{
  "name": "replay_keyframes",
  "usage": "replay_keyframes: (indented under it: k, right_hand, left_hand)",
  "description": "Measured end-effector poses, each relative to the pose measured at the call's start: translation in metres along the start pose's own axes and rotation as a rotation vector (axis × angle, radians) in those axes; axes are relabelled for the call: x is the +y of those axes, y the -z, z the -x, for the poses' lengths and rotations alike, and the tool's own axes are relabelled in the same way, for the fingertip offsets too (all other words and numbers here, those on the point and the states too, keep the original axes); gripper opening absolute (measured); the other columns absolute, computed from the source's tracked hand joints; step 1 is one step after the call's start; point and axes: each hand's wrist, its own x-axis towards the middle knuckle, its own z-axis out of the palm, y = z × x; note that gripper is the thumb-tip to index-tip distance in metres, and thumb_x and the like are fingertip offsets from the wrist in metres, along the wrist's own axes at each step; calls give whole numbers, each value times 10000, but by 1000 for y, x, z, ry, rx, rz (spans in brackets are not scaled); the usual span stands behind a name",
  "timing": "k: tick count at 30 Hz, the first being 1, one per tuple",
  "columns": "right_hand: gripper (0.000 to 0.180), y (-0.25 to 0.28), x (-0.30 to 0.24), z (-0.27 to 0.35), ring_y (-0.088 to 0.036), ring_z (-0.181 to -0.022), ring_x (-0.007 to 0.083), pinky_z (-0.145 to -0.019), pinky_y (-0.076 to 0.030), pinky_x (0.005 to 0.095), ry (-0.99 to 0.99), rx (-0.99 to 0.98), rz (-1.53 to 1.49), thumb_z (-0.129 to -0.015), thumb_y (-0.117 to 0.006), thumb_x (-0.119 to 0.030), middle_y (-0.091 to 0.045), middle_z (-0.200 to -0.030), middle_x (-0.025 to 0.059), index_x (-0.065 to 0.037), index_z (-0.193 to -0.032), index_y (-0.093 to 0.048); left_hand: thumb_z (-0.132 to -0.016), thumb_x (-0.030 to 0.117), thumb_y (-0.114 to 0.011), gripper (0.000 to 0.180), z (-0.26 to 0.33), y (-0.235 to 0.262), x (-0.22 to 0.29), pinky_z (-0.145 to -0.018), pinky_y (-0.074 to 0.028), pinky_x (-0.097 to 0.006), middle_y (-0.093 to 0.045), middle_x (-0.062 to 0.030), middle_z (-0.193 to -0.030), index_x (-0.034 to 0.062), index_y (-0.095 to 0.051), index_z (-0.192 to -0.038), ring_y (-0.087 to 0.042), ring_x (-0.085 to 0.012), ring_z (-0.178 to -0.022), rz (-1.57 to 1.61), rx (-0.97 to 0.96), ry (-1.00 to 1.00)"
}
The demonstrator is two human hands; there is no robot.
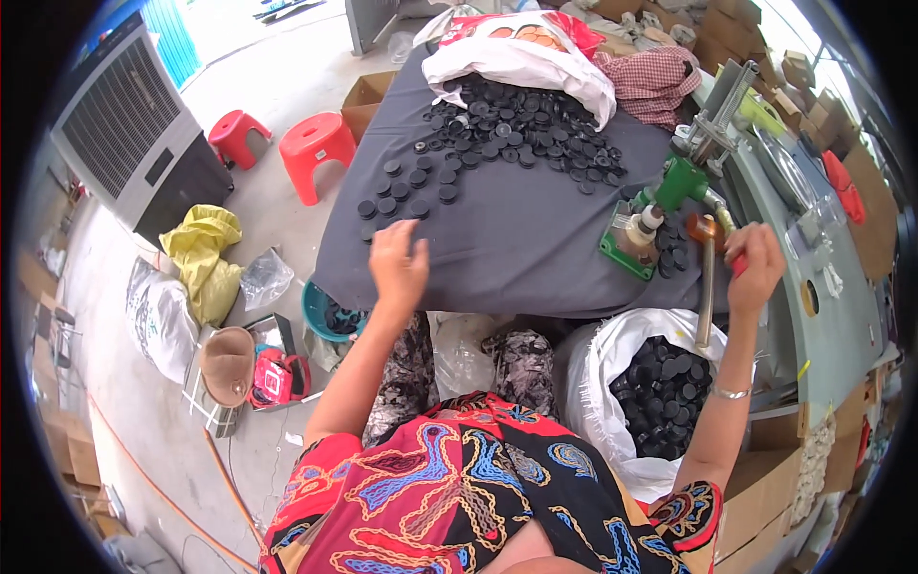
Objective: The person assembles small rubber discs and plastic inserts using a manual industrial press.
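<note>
My left hand is over the near left part of the cloth-covered table, thumb and fingers apart, with nothing seen in it. Just beyond its fingertips lie several loose round black caps. On the right, my right hand is closed around a small red handle, mostly hidden by the fingers. It is beside a green hand press with a metal lever bar and a copper-coloured hub. A few black caps lie between the press base and the bar.
A white sack spills a heap of black caps at the far side. Another white sack full of caps stands near my right leg. A teal basin, red stools and an air cooler are to the left.
</note>
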Motion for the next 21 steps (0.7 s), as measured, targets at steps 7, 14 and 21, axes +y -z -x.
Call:
replay_keyframes:
  k: [7, 14, 21]
  right_hand:
    - [248, 12, -14, -58, -394, -478, 109, -448, -302, 252, -127, 149, -140, -910, -463, -146, -382, -605, 6, -87, -670, -438]
    - [271, 14, -8, -109, -513, -464, 136, -417, -408, 265, -235, 149, -239, -884, -552, -180, -538, -577, 55, -29, -659, -547]
    - [197, 22, 1, -125, -480, -469, 139, -454, -442, 294, -246, 230, -197, -867, -558, -199, -506, -618, 50, -38, -755, -537]
  left_hand:
    - [-752, 137, -689, 363, 19, 15, -30, -821, -451, -443, -642, -168, -1007, 17, -627, -1089, -562, -369, -940, -229, -212, 43]
    - [-715, 45, -698, 394, 33, 17, -48, -848, -450, -422, -641, -158, -974, 9, -629, -1101, -562, -349, -939, -174, -180, 54]
    - [-708, 76, -748, 531, 12, -22, 54, -806, -498, -362, -637, -143, -1007, 43, -580, -1211, -624, -256, -899, 279, -242, 173]
